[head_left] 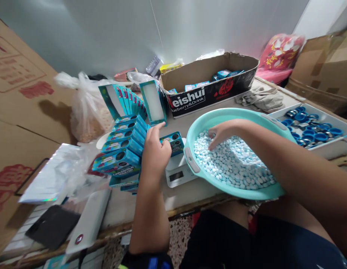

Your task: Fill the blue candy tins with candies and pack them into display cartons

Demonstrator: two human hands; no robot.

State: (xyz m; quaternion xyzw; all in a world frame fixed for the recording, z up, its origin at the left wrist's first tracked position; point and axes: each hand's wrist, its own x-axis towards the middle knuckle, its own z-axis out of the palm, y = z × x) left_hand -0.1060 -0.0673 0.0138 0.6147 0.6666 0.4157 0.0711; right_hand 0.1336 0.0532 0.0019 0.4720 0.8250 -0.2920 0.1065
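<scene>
My left hand point(154, 149) is curled beside a small blue box point(171, 142) that rests on a white kitchen scale point(177, 172), its fingers touching the box's left end. To the left of that hand lies a stack of the same blue boxes point(121, 151). My right hand point(222, 132) reaches into a teal basin point(203, 125) full of pale blue tablets point(233, 164), the fingers bent down and pinched among the tablets. What the fingertips hold is hidden.
A cardboard tray point(212, 80) holding more blue boxes stands behind the basin. Flat box sleeves point(125, 99) fan upright at the back left beside a plastic bag point(86, 108). A white tray of blue caps point(310, 127) sits on the right. Large cardboard cartons point(19, 112) line the left.
</scene>
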